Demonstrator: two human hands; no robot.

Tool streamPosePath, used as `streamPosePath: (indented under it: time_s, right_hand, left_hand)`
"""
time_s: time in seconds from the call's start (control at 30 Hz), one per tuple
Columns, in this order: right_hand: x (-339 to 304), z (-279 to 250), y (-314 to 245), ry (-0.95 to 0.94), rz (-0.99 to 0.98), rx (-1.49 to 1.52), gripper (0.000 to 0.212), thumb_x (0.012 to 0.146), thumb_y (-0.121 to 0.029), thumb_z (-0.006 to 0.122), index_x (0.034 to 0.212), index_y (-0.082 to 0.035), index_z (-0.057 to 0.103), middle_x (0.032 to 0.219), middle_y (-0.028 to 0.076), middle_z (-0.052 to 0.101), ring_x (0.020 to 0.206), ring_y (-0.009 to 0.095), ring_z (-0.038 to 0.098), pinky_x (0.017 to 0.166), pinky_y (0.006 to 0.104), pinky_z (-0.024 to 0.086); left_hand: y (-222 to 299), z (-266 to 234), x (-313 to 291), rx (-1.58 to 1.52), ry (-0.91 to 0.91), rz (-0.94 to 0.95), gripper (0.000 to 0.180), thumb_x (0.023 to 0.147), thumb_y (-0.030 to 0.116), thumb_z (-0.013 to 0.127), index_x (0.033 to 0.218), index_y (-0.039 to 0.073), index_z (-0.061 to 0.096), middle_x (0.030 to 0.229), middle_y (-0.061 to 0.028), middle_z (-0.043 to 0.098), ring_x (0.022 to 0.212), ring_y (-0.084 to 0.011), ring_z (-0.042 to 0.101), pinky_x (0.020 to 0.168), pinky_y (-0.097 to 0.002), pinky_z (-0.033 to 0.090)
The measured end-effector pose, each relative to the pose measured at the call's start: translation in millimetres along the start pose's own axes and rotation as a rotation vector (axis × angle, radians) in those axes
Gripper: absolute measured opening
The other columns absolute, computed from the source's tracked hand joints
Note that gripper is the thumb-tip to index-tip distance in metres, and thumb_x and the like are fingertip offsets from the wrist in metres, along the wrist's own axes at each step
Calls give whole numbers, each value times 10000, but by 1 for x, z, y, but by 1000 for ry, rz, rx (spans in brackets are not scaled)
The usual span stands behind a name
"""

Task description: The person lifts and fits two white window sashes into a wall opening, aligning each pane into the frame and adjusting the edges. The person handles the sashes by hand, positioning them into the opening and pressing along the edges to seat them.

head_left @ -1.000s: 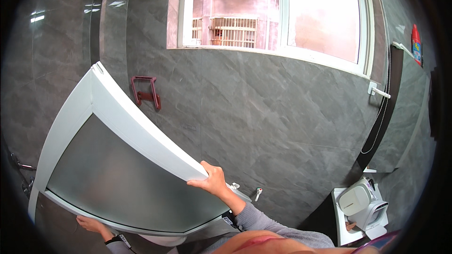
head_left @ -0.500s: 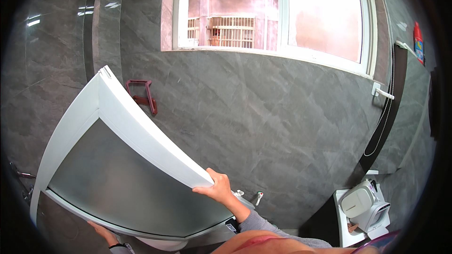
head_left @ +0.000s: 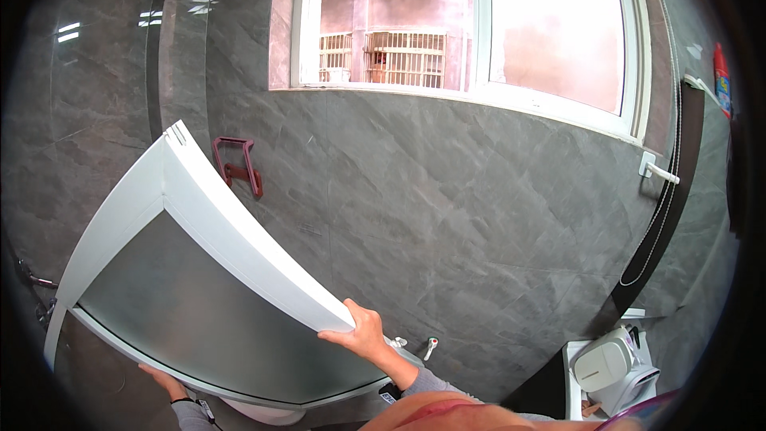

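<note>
A large white-framed frosted-glass panel [head_left: 231,303] fills the left side of the view, tilted, with its thick frame corner pointing up and away. My right hand [head_left: 363,334] is closed over the panel's outer frame edge, thumb on the near face and fingers wrapped behind. Further left and lower, my left hand [head_left: 165,381] grips the opposite long edge of the same frame from beneath; part of its fingers is hidden by the panel. Below that edge a white rounded fixture [head_left: 263,413], perhaps a toilet, is mostly covered.
Grey tiled wall [head_left: 447,215] faces me, with a maroon bracket [head_left: 239,166] and a small valve [head_left: 432,345] on it. Above is a white-framed window [head_left: 471,32]. At right stand a white bin-like appliance [head_left: 610,363], a beaded cord [head_left: 650,251] and a red bottle [head_left: 720,80].
The whole view has shifted slightly, and the panel's top corner sits a little lower in the picture. Both hands keep their hold on the frame.
</note>
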State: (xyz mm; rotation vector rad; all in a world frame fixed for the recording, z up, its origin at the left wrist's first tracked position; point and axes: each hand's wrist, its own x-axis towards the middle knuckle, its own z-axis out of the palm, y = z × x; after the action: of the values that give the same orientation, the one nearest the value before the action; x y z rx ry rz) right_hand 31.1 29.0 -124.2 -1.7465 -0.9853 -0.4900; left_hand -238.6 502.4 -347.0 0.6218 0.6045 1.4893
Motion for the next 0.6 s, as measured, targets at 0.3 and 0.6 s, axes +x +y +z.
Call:
streamPosePath:
  time_s: [0.3,0.6]
  right_hand:
    - [3,-4,3,-184,64,92,583,715,-503,818,967,-38,571,845,176,679,795,331,696,690,405,529]
    - [-50,6,72,-216,259,80,675,696,-464,842,1127,-28,559,999,166,659,938,325,663,790,386,520]
  left_hand:
    - [3,6,-16,308,369,176,869,976,680,288,1404,-58,453,1421,-185,510,1251,-324,521,1049,-350,405]
    - [15,11,-20,195,369,85,859,979,672,283,1362,-65,502,1375,-196,550,1214,-333,549,1015,-363,432]
